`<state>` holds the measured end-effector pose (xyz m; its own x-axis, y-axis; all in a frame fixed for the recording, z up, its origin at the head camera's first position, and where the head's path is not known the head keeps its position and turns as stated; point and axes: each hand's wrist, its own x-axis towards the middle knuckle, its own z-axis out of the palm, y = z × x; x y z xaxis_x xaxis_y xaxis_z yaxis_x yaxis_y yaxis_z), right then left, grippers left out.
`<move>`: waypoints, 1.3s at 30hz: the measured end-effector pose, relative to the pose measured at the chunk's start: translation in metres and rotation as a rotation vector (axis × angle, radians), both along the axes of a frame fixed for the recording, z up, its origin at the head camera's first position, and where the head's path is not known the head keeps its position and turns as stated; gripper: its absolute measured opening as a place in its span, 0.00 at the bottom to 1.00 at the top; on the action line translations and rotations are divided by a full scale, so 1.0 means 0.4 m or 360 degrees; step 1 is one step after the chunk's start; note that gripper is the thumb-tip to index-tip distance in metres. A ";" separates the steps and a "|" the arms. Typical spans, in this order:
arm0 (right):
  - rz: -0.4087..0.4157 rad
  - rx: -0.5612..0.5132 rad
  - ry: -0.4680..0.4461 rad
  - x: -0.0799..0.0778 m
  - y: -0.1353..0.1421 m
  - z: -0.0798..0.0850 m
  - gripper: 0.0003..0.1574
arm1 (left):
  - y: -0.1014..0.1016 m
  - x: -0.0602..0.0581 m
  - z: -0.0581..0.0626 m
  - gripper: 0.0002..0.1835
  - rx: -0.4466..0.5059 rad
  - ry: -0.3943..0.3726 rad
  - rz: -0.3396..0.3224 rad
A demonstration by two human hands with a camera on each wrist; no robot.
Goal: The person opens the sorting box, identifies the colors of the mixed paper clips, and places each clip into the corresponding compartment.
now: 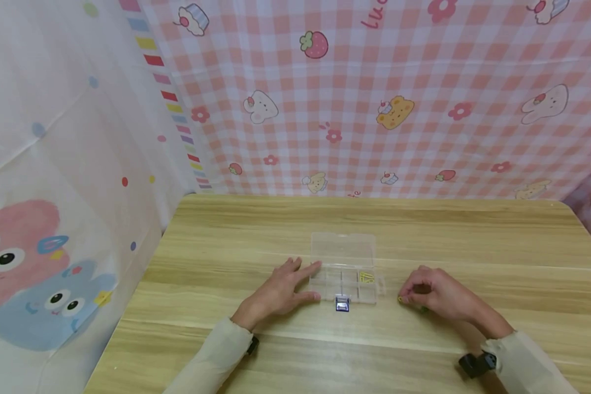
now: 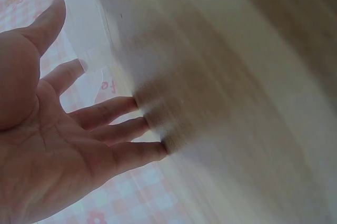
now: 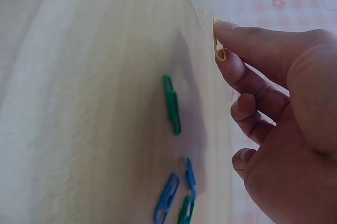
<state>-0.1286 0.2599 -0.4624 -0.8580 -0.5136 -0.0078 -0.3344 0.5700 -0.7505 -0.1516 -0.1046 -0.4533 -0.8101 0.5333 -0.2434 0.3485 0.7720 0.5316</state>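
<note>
A clear plastic compartment box [image 1: 343, 298] lies on the table with its transparent lid [image 1: 343, 249] opened toward the back. Several yellow paper clips [image 1: 366, 278] sit in its back right compartment. My left hand [image 1: 282, 285] rests at the box's left side, fingers spread, with thumb and index finger at its edge; in the left wrist view the other fingertips touch the tabletop. To the right of the box, my right hand [image 1: 435, 293] pinches a yellow paper clip [image 3: 219, 40] between thumb and index finger. Below it lies a green paper clip [image 3: 171, 105].
Blue paper clips [image 3: 166, 198] and another green paper clip [image 3: 186, 211] lie on the wooden table [image 1: 226, 350] near the right hand. A small blue-framed piece [image 1: 342, 304] is at the box's front edge. A checked cloth [image 1: 354, 65] hangs behind the table.
</note>
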 end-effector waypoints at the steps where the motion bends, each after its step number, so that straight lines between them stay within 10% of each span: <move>1: -0.0003 0.0005 0.0004 -0.002 -0.002 0.003 0.09 | 0.000 0.000 0.000 0.37 0.0000 -0.0002 0.0001; 39: -0.0165 0.0051 0.0115 -0.072 -0.118 0.055 0.06 | 0.005 0.001 -0.010 0.38 -0.0068 0.0083 0.0016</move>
<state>-0.1573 0.2126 -0.4405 -0.9054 -0.4226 0.0413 -0.3251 0.6275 -0.7075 -0.1513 -0.1025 -0.4572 -0.8277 0.5150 -0.2231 0.3669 0.7973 0.4792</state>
